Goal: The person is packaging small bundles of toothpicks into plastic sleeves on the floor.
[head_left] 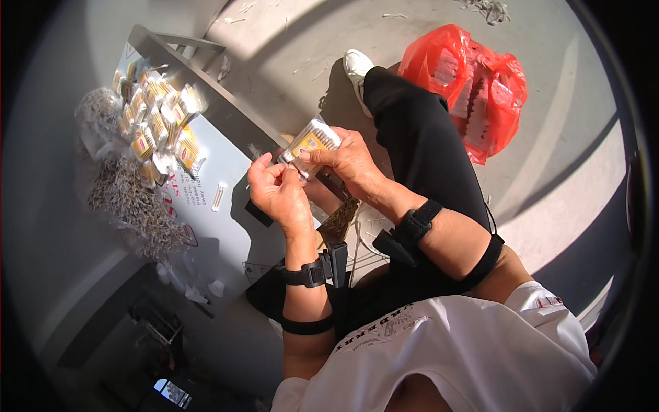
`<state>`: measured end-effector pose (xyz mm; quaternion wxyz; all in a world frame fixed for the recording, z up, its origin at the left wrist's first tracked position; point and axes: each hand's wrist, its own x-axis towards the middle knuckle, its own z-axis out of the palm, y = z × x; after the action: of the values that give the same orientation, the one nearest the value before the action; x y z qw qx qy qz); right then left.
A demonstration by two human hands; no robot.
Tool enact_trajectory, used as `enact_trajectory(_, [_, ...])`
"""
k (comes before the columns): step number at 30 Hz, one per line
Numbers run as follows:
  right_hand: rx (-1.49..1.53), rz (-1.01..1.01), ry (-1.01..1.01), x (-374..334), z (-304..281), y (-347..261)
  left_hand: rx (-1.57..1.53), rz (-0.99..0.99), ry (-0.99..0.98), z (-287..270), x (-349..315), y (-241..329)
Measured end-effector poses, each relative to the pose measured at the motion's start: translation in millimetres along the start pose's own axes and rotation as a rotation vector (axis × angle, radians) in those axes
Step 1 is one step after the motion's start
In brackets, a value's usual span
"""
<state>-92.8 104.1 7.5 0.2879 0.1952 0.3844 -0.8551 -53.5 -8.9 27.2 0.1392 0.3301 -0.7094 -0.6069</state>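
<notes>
Between my two hands is a clear packet of cotton swabs (315, 139) with a yellow label, held tilted above the table's edge. My right hand (350, 161) grips its right side, thumb across the front. At the packet's lower left corner, the fingers of my left hand (280, 191) are pinched on the plastic. On the table to the left lies a pile of similar filled packets (159, 123). Nearer me on the same side is a large heap of loose cotton swabs (134, 202). A few swabs (218, 197) lie apart on the white tabletop.
A metal rail (206, 89) borders the white table (223, 237) on its far right side. On the floor at the right stands a red plastic bag (473, 89) with white packs inside. My leg (419, 130) stretches out beside it. Scattered swabs dot the concrete floor.
</notes>
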Motion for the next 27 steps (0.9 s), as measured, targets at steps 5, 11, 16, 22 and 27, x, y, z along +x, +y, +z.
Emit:
enact_trajectory(5, [0.113,-0.046,-0.050,2,0,7,0.106,0.019,-0.004,1,-1,0])
enact_trajectory(11, [-0.052,-0.049,-0.035,8,0,11,0.228,0.177,-0.034,-12,9,-17])
enact_trajectory(16, [-0.028,-0.047,0.029,11,-6,8,0.249,0.057,-0.124,-13,3,-3])
enact_trajectory(22, [0.537,0.123,-0.076,6,-2,6,1.106,0.824,-0.256,-1,-28,11])
enact_trajectory(27, [0.617,0.147,-0.247,6,-2,0,1.068,0.647,-0.382,0,-30,-5])
